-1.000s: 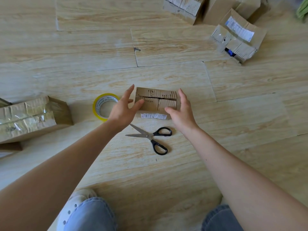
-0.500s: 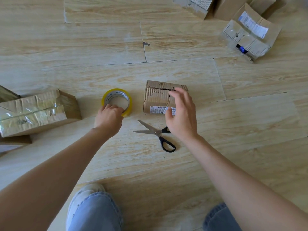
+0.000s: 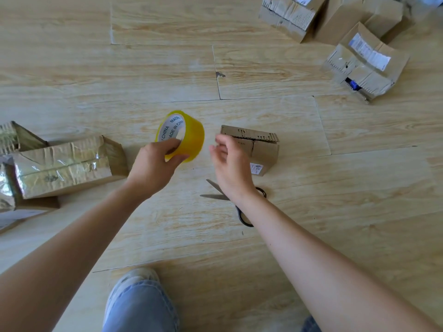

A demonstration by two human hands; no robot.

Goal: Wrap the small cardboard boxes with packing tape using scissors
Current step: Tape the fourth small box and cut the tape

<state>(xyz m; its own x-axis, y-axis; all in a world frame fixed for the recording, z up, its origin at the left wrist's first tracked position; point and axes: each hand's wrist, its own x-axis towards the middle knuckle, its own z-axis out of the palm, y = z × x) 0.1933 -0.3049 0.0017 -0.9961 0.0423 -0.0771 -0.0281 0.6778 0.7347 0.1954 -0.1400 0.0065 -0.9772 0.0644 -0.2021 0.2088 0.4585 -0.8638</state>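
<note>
My left hand [image 3: 153, 164] grips a yellow roll of packing tape [image 3: 189, 135] and holds it tilted above the wooden floor. My right hand [image 3: 230, 164] hovers just right of the roll, fingers loosely curled, holding nothing. Behind that hand a small cardboard box [image 3: 263, 149] sits on the floor, its top flaps closed along a seam. Black-handled scissors [image 3: 218, 194] lie open on the floor below the box, partly hidden by my right wrist.
A larger box wrapped in shiny tape [image 3: 64, 164] lies at the left with more cardboard behind it. Several small boxes [image 3: 364, 63] are piled at the top right. My knee in jeans and a white shoe [image 3: 134, 281] are at the bottom.
My left hand has picked the tape roll up off the floor and turned it on edge. My right hand has come off the small box and moved left toward the roll.
</note>
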